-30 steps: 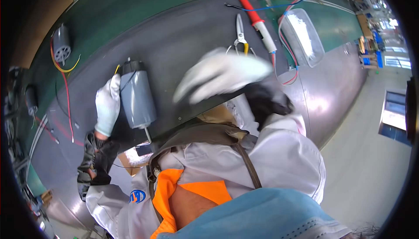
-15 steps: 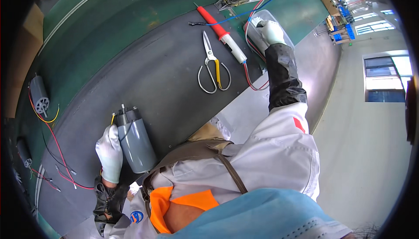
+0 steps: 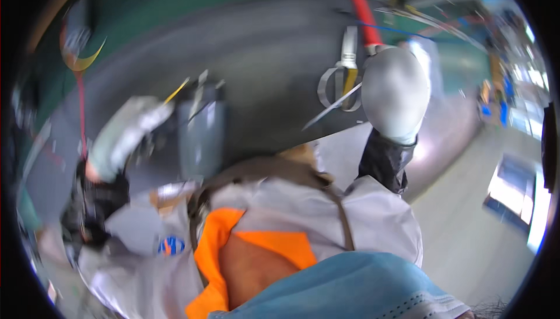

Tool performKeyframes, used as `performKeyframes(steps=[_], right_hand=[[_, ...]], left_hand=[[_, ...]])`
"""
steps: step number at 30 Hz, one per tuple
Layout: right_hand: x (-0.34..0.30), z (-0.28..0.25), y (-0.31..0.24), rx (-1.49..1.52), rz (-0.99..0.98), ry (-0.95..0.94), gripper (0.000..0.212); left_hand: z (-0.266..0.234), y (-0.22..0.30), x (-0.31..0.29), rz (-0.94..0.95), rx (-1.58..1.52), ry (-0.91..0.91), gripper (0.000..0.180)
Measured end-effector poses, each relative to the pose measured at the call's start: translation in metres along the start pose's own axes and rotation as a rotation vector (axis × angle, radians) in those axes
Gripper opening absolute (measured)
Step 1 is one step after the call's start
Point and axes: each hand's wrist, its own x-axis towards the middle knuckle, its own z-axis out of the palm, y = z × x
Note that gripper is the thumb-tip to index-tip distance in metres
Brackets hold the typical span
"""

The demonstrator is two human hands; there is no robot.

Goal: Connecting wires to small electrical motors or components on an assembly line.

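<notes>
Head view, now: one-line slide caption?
Gloved left hand holds a yellow wire beside a grey electric motor; gloved right hand holds a thin white strip near scissors; motion-blurred.

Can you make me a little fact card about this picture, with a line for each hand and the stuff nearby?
Left hand: white-gloved, seems to pinch a yellow wire
Right hand: white-gloved, holding a thin white strip
Beside left hand: grey cylinder
Near right hand: scissors, red tool
Under them: dark mat
Sharpness: blurry, small details unclear
</notes>
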Motion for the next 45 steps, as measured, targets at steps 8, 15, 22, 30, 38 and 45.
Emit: performKeyframes(steps=[8,15,22,30,38,45], right_hand=[[-0.035,0.147,0.105,-0.223,-0.099,-0.459,0.023],[-0.027,0.146,0.119,-0.637,-0.765,-0.851,0.035],[-0.012,0.158,0.099,-0.474,-0.63,-0.634,0.025],[0.012,0.177,0.071,0.129,0.395,-0.398,0.035],[0.017,0.169,0.066,0.08,0.485,-0.449,0.048],[0.037,0.159,0.055,-0.067,0.589,-0.698,0.054]], left_hand=[[-0.029,0.005,-0.002,-0.062,-0.053,-0.124,0.049],[0.001,-0.029,0.013,0.058,-0.392,-0.075,0.048],[0.04,-0.013,0.02,0.048,-0.653,0.368,0.033],[0.055,-0.002,0.027,0.183,-0.572,0.51,0.026],[0.062,-0.012,0.034,0.318,-0.482,0.539,0.022],[0.066,-0.009,0.045,0.434,-0.496,0.527,0.021]])
